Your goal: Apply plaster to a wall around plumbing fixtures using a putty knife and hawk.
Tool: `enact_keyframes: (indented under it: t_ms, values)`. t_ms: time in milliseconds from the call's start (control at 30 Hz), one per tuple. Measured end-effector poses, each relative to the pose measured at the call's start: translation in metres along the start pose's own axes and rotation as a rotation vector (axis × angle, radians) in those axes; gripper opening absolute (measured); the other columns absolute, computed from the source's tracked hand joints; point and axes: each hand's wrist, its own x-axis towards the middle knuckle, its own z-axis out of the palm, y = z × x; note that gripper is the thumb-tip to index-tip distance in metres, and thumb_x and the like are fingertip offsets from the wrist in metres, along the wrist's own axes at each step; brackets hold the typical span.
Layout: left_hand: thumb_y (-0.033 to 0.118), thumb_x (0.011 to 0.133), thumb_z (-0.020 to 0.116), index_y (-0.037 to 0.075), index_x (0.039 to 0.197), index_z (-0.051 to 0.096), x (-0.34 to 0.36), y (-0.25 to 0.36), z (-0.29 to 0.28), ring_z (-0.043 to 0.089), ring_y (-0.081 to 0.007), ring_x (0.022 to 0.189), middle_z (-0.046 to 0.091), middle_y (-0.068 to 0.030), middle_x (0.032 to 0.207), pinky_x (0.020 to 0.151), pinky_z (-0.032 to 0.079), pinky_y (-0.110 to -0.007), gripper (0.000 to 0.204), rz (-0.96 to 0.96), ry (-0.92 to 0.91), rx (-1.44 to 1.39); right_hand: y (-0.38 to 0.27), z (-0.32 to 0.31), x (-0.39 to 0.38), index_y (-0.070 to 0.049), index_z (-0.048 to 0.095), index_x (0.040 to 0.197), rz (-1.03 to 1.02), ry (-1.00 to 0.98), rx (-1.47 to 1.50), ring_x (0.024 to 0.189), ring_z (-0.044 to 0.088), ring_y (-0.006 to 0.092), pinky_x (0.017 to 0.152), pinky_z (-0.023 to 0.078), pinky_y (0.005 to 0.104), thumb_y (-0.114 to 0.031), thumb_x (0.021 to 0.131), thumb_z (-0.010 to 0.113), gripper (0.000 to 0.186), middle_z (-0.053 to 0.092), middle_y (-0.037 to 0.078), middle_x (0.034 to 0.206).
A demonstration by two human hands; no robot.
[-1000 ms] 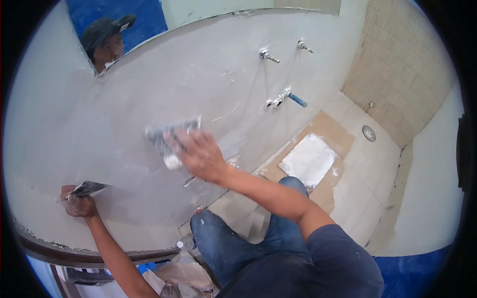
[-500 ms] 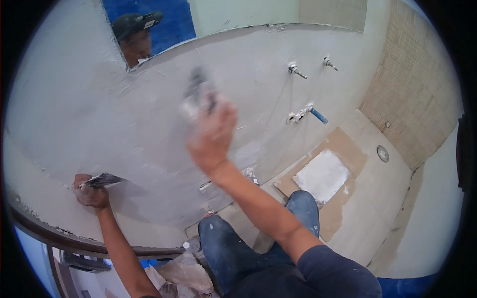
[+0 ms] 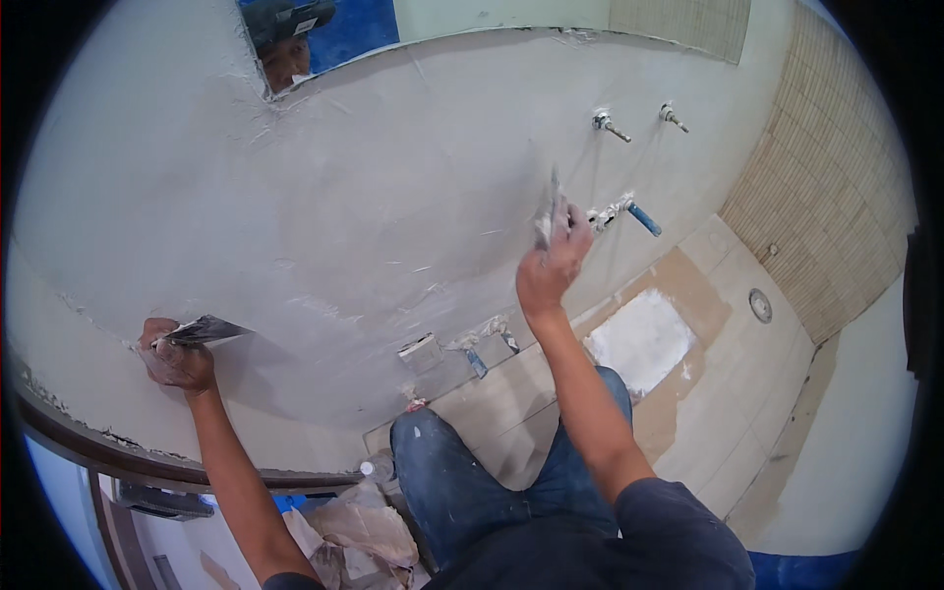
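Before me is a grey-white plastered wall (image 3: 374,187) with streaks and ridges on its surface. At the left, my left hand (image 3: 179,366) is closed around a putty knife (image 3: 211,330), whose dark blade points right beside the wall. My right hand (image 3: 551,277) grips a second scraper (image 3: 548,216), smeared with white plaster. Its blade is seen nearly edge-on at the wall, and I cannot tell its full shape. Just right of this hand are a plaster-smeared pipe opening (image 3: 602,216) and a blue-capped pipe stub (image 3: 645,219).
Two valve stems (image 3: 612,126) (image 3: 674,118) jut from the wall under a mirror (image 3: 551,14). Lower down are blue pipe stubs (image 3: 477,362) and a socket box (image 3: 421,352). White powder on a board (image 3: 644,339), a floor drain (image 3: 760,305) and crumpled paper bags (image 3: 369,531) lie below.
My right hand has swept rightward along the wall with its scraper, from the middle to beside the pipe opening. My left hand keeps its hold. The view has shifted slightly.
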Motion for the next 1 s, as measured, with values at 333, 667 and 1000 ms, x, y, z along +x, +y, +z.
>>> enact_keyframes:
  t_ms: [333, 667, 1000]
  values:
    - [0.018, 0.102, 0.056, 0.007, 0.084, 0.051, -0.004, -0.011, -0.008, 0.056, -0.0249, 0.067, 0.057, -0.0079, 0.077, 0.057, 0.042, -0.035, 0.022, -0.037, -0.007, -0.138, -0.044, -0.025, -0.105, -0.001, 0.054, 0.146, 0.011, -0.298, 0.095, 0.117, 0.054, 0.0438, 0.102, 0.041, 0.0524, -0.002, 0.086, 0.056, 0.060, 0.055, 0.029, 0.131]
    - [0.027, 0.108, 0.043, 0.005, 0.087, 0.051, -0.003, -0.008, -0.002, 0.055, -0.0242, 0.066, 0.056, -0.0100, 0.078, 0.060, 0.042, -0.036, 0.031, 0.006, -0.024, -0.037, -0.098, 0.040, -0.041, 0.002, 0.042, 0.153, 0.304, -0.070, 0.212, 0.130, 0.040, 0.0500, 0.113, 0.030, 0.0568, -0.009, 0.091, 0.057, 0.065, 0.044, 0.032, 0.137]
    - [0.024, 0.107, 0.049, 0.006, 0.088, 0.048, 0.002, -0.007, -0.002, 0.057, -0.0239, 0.070, 0.058, -0.0085, 0.081, 0.063, 0.045, -0.037, 0.026, -0.022, -0.004, -0.125, -0.111, -0.017, -0.148, -0.006, 0.049, 0.151, -0.006, -0.520, 0.302, 0.120, 0.054, 0.0386, 0.101, 0.045, 0.0518, 0.001, 0.081, 0.057, 0.070, 0.057, 0.022, 0.128]
